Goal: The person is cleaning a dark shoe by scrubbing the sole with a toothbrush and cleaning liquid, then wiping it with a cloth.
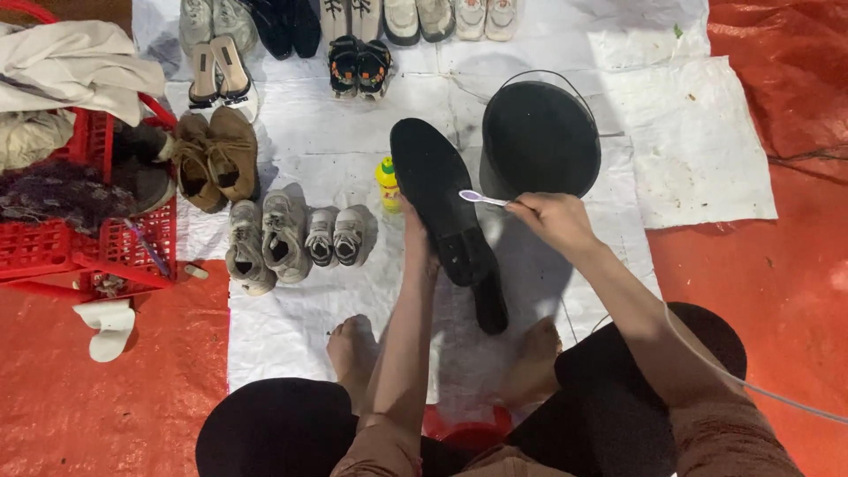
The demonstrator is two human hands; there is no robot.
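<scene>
Mid-frame, my left hand [415,231] grips the black shoe [446,212] by its edge, sole up, over the white sheet [707,150]. My right hand [552,216] is closed on a small toothbrush [481,198] whose head touches the sole. The grip looks thin; hard scrubbing could tip the shoe toward the black bucket [541,137] just beside it.

We see a black shoe [446,212], sole up, and a pale lilac-white toothbrush [481,199] over it. Our bucket [539,137] is black, the little bottle [387,183] yellow with a green cap, the basket [84,238] red, the sheet [698,132] white, the ground cover [777,265] orange-red.
</scene>
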